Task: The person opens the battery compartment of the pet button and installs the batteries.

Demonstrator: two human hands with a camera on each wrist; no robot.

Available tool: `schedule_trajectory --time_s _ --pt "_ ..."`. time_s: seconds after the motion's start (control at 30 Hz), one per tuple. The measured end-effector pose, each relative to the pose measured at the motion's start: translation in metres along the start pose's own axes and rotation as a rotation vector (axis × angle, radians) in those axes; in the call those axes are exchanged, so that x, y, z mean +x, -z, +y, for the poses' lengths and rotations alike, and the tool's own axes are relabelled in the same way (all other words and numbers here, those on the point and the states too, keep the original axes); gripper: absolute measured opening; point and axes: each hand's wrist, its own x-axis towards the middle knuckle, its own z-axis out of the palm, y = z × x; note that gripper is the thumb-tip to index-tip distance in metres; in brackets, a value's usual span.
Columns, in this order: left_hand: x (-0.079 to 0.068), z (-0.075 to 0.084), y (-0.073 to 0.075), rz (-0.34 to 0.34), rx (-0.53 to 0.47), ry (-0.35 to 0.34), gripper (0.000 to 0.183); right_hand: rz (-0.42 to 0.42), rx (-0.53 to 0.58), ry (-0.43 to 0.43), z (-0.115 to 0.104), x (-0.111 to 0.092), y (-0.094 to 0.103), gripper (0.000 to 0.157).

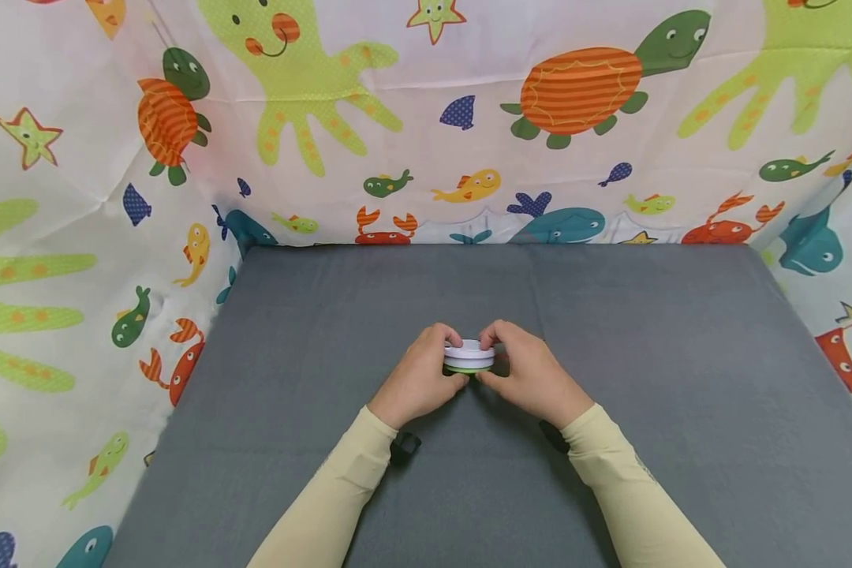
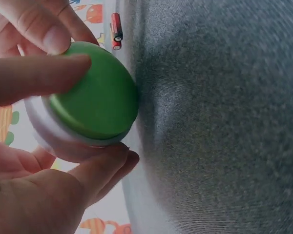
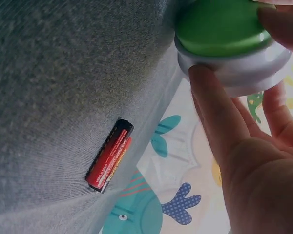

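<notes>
Around the disc (image 1: 469, 356), both hands (image 1: 420, 380) (image 1: 534, 377) curl.

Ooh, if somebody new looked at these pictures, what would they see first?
Probably the round green-and-white thing in the middle, held between the left hand and the right hand. Next, maybe the big orange-shelled turtle printed on the sea-animal cloth at the back. The right wrist view also shows a bright red-and-black battery lying on the grey surface.

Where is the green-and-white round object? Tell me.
In the head view, the round object is slightly right of centre, held between the left hand and right hand.
</notes>
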Motion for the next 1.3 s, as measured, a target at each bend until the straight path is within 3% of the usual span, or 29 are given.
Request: schedule_trajectory --time_s 0.23,0.43,0.6,0.87,1.13,1.3 --pt "-0.0005 -0.0045 0.0010 -0.050 0.017 -0.016 0.044 -0.018 -0.103 0.024 0.0041 0.0009 -0.0048 0.037" --pt "0.0003 -0.0050 -0.0007 -0.106 0.032 -0.009 0.044 -0.070 -0.136 -0.010 0.0045 -0.0021 -0.0025 0.036" --pt "0.0016 -0.0043 -0.0032 -0.141 0.033 -0.029 0.040 -0.075 -0.182 -0.020 0.0019 -0.0060 0.0027 0.026" --pt "0.0022 -0.0048 -0.0026 -0.123 0.019 -0.036 0.047 -0.008 -0.321 0.158 -0.0036 -0.0020 -0.0008 0.029" --pt "0.0027 -0.0047 -0.0037 -0.125 0.073 -0.038 0.098 0.024 -0.409 0.265 -0.0045 -0.0032 -0.0030 0.024" --pt "0.0017 -0.0048 -0.0032 -0.115 0.119 -0.067 0.099 0.038 -0.457 0.358 -0.0043 -0.0028 -0.0048 0.020"
